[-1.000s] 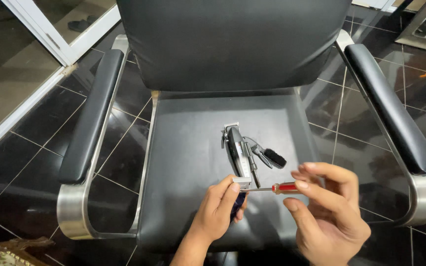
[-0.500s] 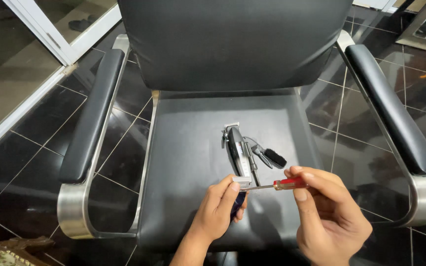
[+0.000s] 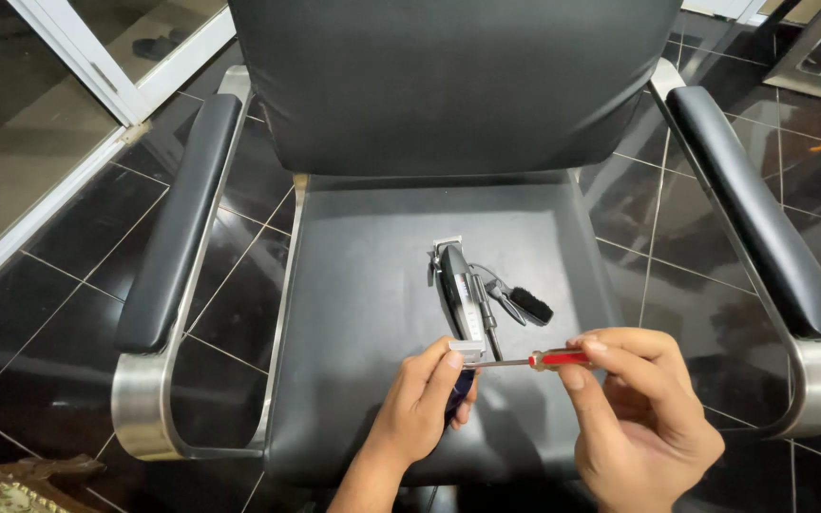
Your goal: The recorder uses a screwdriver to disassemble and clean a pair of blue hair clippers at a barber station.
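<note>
A black hair clipper (image 3: 461, 294) lies on the seat of a black chair (image 3: 372, 285) with shiny metal arms. The left hand (image 3: 422, 399) pinches the near end of the clipper. The right hand (image 3: 640, 408) holds a small screwdriver with a red handle (image 3: 555, 358), and its thin metal tip touches that same end. A little black brush (image 3: 529, 305) lies just beside the clipper.

Black padded chair seat (image 3: 363, 313), hair clipper (image 3: 460, 290) lying on it, small black brush (image 3: 528, 304) just beside, dark tiled floor (image 3: 78, 256) beneath
</note>
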